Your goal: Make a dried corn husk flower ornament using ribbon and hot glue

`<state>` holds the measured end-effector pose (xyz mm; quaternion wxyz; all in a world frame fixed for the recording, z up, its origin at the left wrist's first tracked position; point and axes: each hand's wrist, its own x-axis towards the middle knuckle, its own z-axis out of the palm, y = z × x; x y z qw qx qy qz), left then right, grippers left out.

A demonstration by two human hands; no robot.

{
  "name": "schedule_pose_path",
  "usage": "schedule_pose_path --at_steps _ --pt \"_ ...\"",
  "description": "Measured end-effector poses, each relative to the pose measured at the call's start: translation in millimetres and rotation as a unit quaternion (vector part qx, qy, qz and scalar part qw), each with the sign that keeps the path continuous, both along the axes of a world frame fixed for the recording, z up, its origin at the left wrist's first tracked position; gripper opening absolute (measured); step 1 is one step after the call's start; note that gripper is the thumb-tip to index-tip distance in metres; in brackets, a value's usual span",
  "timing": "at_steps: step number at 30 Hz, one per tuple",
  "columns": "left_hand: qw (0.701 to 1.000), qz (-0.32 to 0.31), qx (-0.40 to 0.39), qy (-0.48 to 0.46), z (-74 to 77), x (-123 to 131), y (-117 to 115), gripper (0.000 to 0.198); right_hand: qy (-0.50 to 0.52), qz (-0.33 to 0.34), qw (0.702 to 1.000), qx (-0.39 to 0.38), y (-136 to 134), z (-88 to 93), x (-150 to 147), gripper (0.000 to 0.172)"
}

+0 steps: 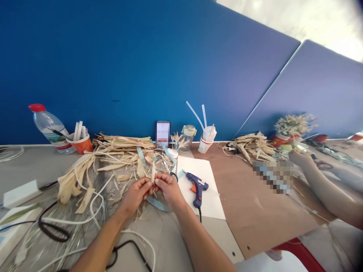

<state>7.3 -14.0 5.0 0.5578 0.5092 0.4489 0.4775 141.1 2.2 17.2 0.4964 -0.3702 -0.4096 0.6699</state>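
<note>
A narrow, pale strip of dried corn husk (153, 173) stands upright between my two hands. My left hand (141, 190) pinches its lower end from one side, and my right hand (167, 187) pinches it from the other, thumbs nearly touching. Just beyond the fingers lie loose husk pieces and a light blue ribbon (159, 204). Black scissor handles (174, 176) show partly behind my right hand. To the right, a dark blue hot glue gun (197, 187) with an orange trigger rests on a white sheet (211, 204).
Husk bundles (124, 142) lie along the blue partition (136, 68). A bottle (51, 128), an orange cup (81, 143), a propped phone (163, 133) and a straw cup (206, 143) stand there. White cables (93, 206) cross the left side. Another person's arm (320, 181) is at right.
</note>
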Motion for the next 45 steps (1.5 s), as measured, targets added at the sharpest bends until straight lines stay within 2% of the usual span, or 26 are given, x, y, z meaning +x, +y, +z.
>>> schedule_pose_path --at_steps 5,8,12,18,29,35,45 --pt "0.998 -0.036 -0.017 -0.047 -5.6 -1.4 1.6 0.029 0.021 0.029 0.999 -0.035 0.2 -0.1 1.7 0.013" --pt "0.997 -0.047 -0.019 -0.055 -6.1 -1.8 1.5 0.029 0.027 0.031 0.999 -0.024 0.0 0.8 2.0 0.009" --pt "0.996 -0.050 -0.023 -0.067 -4.3 -1.6 0.2 0.028 0.055 0.055 0.997 -0.024 -0.4 0.4 3.0 0.013" --pt "0.995 -0.060 -0.028 -0.073 -6.6 -1.9 1.7 0.026 0.084 0.040 0.995 -0.048 -0.8 0.4 4.2 0.016" --pt "0.999 -0.046 -0.004 -0.008 -7.9 -1.5 1.6 0.029 -0.019 0.006 0.999 -0.026 -1.1 2.5 2.0 0.016" --pt "0.999 -0.030 0.005 0.042 -3.1 0.0 -0.4 0.029 -0.057 -0.005 0.998 0.004 -0.5 1.6 -0.1 0.015" --pt "0.998 0.002 0.018 0.062 3.8 3.5 -1.6 0.029 -0.060 -0.002 0.998 -0.005 -4.2 4.3 -0.4 0.013"
